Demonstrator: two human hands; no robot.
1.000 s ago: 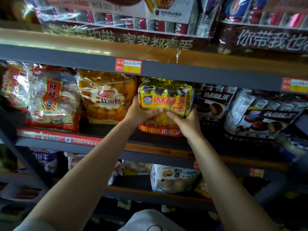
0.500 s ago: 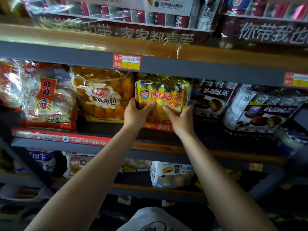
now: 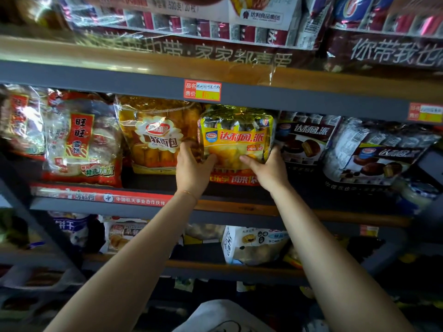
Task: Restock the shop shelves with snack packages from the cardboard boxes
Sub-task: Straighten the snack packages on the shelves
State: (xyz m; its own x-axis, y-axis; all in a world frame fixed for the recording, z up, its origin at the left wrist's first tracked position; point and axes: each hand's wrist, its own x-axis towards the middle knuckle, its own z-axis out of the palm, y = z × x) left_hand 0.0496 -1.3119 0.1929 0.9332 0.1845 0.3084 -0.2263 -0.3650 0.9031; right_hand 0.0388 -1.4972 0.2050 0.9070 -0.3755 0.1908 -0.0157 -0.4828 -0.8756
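Both arms reach up to the middle shelf, where a yellow pack stands upright between a bread bag on its left and a dark pie pack on its right. The yellow pack rests on top of another pack with a red band that shows just beneath it.

The left hand holds the yellow pack at its lower left edge: the thumb lies across the front and the fingers curl round behind the side, so its grip pinches the wrapper. A thin bracelet circles that wrist. The right hand holds the lower right corner the same way, thumb on the front and fingers wrapped round the side, next to the dark pie pack.

Further left on the same shelf stands a rice cracker bag with a red label, and another clear bag is at the far left edge. A second dark pie pack leans at the right. A red and yellow price tag is stuck on the grey rail of the top shelf, right above the yellow pack; a second tag is at the right. Wrapped multipacks fill the top shelf. On the lower shelf a white bag stands below the right forearm, with more packs to its left in shadow.
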